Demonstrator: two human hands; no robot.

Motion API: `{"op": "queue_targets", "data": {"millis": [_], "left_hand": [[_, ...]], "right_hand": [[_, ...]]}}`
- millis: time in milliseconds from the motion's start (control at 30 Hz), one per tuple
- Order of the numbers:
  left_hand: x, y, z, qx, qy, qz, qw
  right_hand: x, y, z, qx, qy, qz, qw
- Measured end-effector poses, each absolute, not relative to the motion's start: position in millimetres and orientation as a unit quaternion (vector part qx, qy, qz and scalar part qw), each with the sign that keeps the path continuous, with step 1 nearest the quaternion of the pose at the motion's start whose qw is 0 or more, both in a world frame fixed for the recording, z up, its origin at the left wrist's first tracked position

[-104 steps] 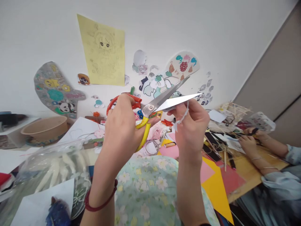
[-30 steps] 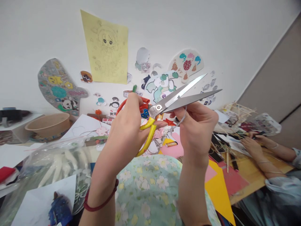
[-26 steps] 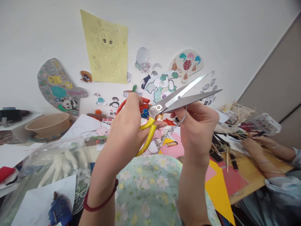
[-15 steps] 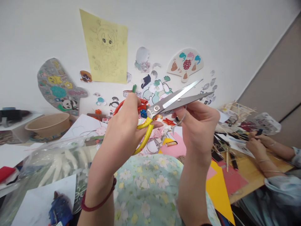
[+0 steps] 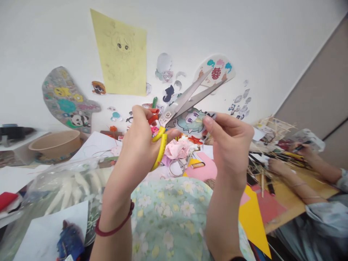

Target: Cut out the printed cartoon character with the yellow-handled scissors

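Note:
My left hand (image 5: 137, 145) is closed round the handles of a large pair of scissors (image 5: 181, 103), one handle red and the other yellow. The blades stand apart and point up to the right. In my right hand (image 5: 230, 145), thumb and fingers pinch a paper cutout (image 5: 190, 121) printed with a green-haired cartoon character. It hangs just below the blades, near the pivot; whether the blades touch it I cannot tell. My fingers hide its right edge.
Crumpled pink paper (image 5: 176, 148), a glue stick (image 5: 198, 165) and coloured sheets lie on the cluttered table. A clear plastic bag (image 5: 67, 192) and a brown bowl (image 5: 54, 143) are at left. At right, a co-worker's hands (image 5: 281, 168) work beside thin sticks. Drawings and cutouts cover the wall (image 5: 174, 25).
The scissors have moved left and their blades tilt more steeply upward. The paper cutout has turned so its printed face shows. The co-worker's hands have moved apart.

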State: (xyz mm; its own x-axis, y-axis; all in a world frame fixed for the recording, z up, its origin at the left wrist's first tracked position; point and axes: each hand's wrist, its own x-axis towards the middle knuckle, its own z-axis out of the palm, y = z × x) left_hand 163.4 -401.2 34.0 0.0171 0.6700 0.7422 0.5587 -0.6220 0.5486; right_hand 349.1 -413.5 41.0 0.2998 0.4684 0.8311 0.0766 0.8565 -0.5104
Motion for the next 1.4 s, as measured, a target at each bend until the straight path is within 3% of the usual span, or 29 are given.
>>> {"op": "queue_targets", "data": {"millis": [433, 900, 1400], "left_hand": [[165.4, -411.5, 31.2, 0.77, 0.38, 0.512, -0.007], [160.1, -423.4, 38.8, 0.736, 0.386, 0.555, 0.04], [169.8, -422.7, 37.7, 0.762, 0.35, 0.542, 0.052]], "right_hand": [[348.1, -412.7, 41.3, -0.198, -0.602, 0.049, 0.772], [347.5, -410.9, 43.8, -0.191, -0.556, -0.044, 0.808], [345.8, -419.3, 40.6, -0.131, -0.614, 0.04, 0.777]]}}
